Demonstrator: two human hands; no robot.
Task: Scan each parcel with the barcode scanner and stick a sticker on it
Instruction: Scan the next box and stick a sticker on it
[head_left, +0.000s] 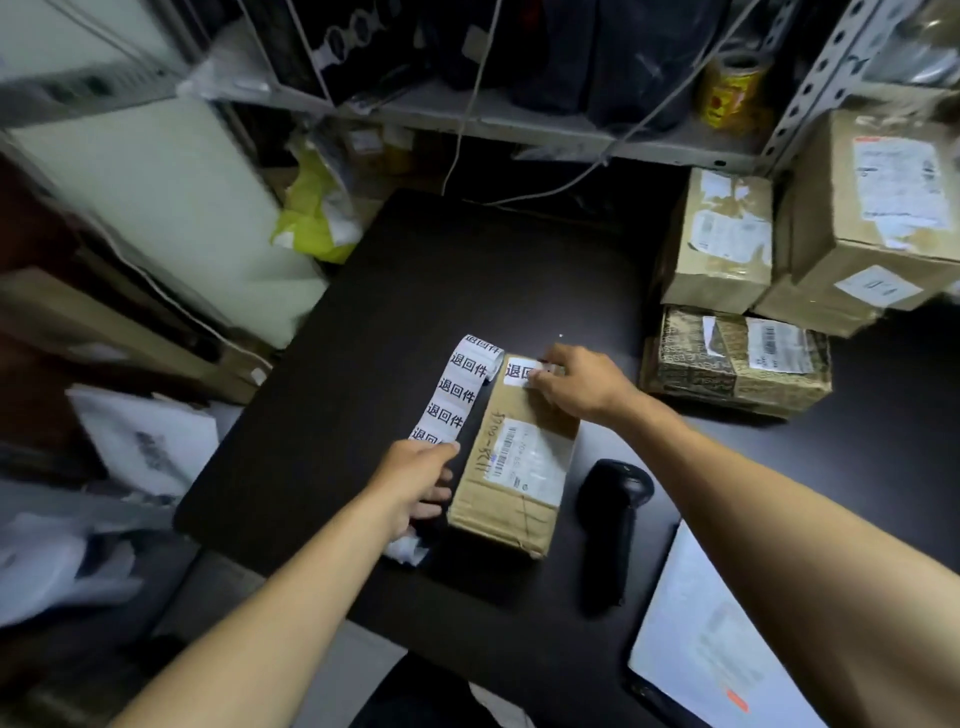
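Note:
A brown cardboard parcel (511, 462) with a shipping label lies in the middle of the black table (415, 291). On the parcel's far end sits a white sticker (519, 373) with black characters, and the fingertips of my right hand (579, 385) press on it. My left hand (418, 480) grips the near end of a white sticker strip (457, 389) that lies along the parcel's left side. The black barcode scanner (610, 514) lies on the table just right of the parcel, held by neither hand.
Several taped cardboard boxes (727, 244) are stacked at the table's right, one patterned box (737, 358) lowest. A metal shelf (467, 114) with cables and a yellow tape roll (735, 91) stands behind. A white sheet (727, 639) lies near right. Bags (145, 447) lie left.

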